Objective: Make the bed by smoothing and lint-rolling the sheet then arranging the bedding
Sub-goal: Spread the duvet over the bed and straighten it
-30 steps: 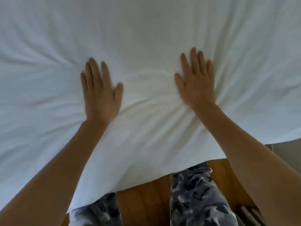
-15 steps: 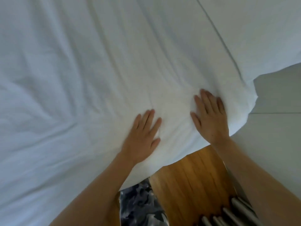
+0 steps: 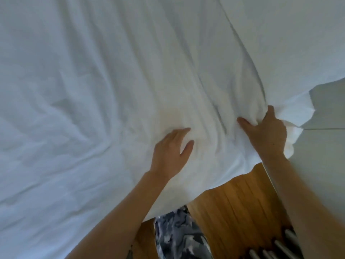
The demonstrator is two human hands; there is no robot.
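- My left hand is resting on the white sheet, fingers loosely spread.
- My right hand is gripping a bunched fold at the sheet's corner, above the wooden floor.

Head view, looking steeply down, close over the sheet; edges perhaps distorted

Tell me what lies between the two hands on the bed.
Only the white sheet, bunched into long creases; nothing else lies there. The head view shows the left hand resting on it and the right hand gripping a fold near the corner.
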